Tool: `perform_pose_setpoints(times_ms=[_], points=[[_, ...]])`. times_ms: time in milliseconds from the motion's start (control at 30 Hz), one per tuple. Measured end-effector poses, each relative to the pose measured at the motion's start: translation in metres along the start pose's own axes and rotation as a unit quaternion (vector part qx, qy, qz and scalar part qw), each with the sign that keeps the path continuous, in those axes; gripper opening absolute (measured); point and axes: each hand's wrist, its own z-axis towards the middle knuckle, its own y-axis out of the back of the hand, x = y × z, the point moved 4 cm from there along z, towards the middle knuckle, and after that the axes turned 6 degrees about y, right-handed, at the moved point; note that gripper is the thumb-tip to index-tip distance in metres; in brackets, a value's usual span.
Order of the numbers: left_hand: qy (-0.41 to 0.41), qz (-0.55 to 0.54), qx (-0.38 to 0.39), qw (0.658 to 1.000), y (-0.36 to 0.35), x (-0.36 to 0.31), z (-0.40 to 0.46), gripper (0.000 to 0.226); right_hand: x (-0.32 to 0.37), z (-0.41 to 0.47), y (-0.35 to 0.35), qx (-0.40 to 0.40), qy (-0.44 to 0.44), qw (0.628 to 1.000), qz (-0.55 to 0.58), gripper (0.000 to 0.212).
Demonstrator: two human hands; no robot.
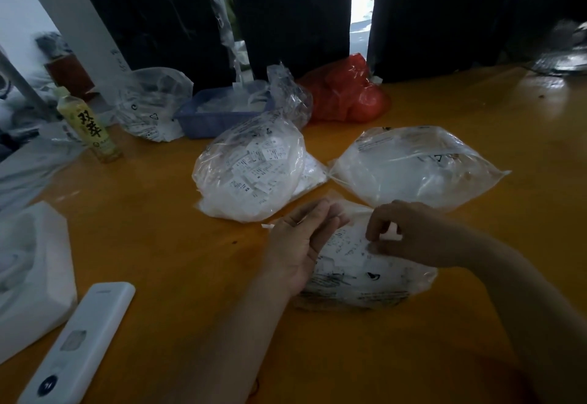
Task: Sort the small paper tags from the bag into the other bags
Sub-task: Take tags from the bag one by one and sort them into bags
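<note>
A clear plastic bag of small paper tags (359, 273) lies on the orange table just in front of me. My left hand (301, 245) holds the bag's left upper edge, with a small white tag tip showing by its knuckles. My right hand (409, 235) pinches the bag's top with curled fingers. Behind them sit two more clear bags: a full one showing printed tags (251, 171) at centre and a puffed one (416, 168) to the right.
A white remote (79, 343) and a white foam block (28, 273) lie at the front left. A yellow-green bottle (87, 124), another tag bag (152, 105), a blue tray (216, 114) and a red bag (346, 92) line the back. Dark panels stand behind.
</note>
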Motion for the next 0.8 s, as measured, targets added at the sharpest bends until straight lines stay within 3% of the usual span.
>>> perform_pose_setpoints(times_ms=[100, 200, 267, 600, 800], points=[[-0.004, 0.008, 0.006, 1.0, 0.0, 0.001, 0.001, 0.015, 0.0, -0.003, 0.014, -0.1, -0.012, 0.989, 0.104, 0.01], [-0.005, 0.02, 0.017, 1.0, -0.001, 0.002, 0.0, 0.016, 0.0, -0.003, 0.024, -0.236, -0.026, 0.953, 0.189, 0.011], [-0.005, 0.022, 0.024, 0.999, -0.002, 0.002, -0.001, 0.017, 0.002, -0.004, 0.028, -0.284, -0.021, 0.934, 0.218, 0.014], [-0.001, 0.049, 0.045, 0.998, -0.006, 0.005, -0.003, 0.025, 0.014, -0.003, 0.024, -0.306, -0.024, 0.946, 0.101, 0.013], [-0.004, 0.057, 0.044, 0.997, -0.006, 0.006, -0.004, 0.03, 0.027, -0.002, 0.024, -0.301, 0.02, 0.953, 0.013, 0.015]])
